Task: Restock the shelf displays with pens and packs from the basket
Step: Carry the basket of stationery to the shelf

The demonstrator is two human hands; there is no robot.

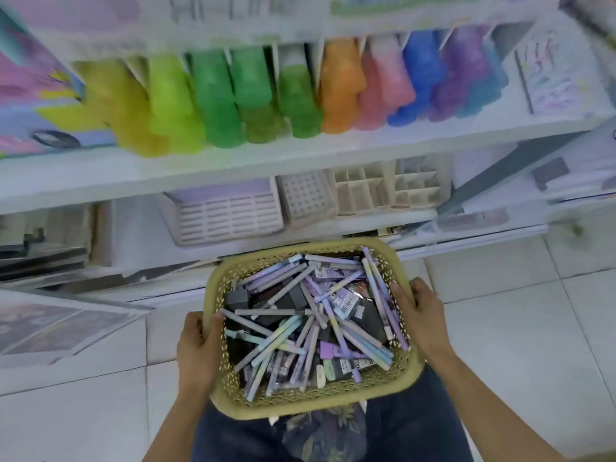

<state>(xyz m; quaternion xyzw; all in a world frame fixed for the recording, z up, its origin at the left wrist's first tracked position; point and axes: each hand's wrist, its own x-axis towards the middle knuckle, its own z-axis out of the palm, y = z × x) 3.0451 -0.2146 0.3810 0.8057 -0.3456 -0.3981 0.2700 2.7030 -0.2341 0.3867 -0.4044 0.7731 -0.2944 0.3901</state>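
White floor tiles [500, 328] run under the blurred shelves [300, 158], where a rainbow row of marker displays [213, 105] stands. Two hands hold the tan basket [333, 403] in front of them: left hand [196, 348] curled over its left rim, right hand [418, 315] over its right. Inside, loose pastel pens [376, 288] lie jumbled over dark packs [346, 303] — nearly full. Best keep it level and set it down before picking, so nothing slides out

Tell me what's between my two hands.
The basket of pens and packs, in the head view; left hand and right hand grip its opposite rims.
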